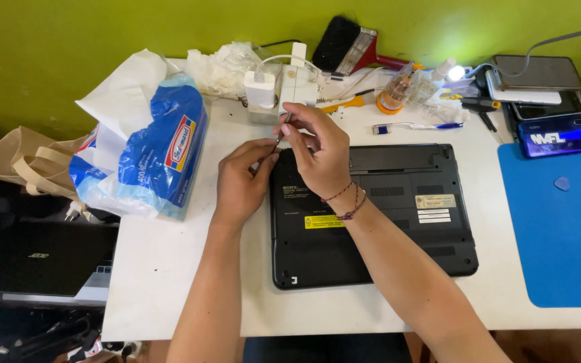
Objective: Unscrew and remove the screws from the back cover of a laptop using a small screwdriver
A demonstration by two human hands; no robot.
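A black laptop [398, 228] lies upside down on the white table [163, 269], its underside with stickers facing up. My right hand [317, 151] reaches across to the laptop's far left corner and grips a thin metal tool [282, 129], held upright by its top between thumb and fingers. My left hand [242, 178] rests at the same corner, fingertips pinched around the tool's lower end. The tool's tip is hidden by my fingers. Thread bracelets circle my right wrist.
A blue and white plastic packet [159, 158] and white bags lie at the left. White chargers [277, 87], a brush [351, 47], small bottles, a toothbrush [415, 126] and phones [539, 77] line the back edge. A blue mat [559, 235] with a pick lies right. Another laptop [35, 259] sits lower left.
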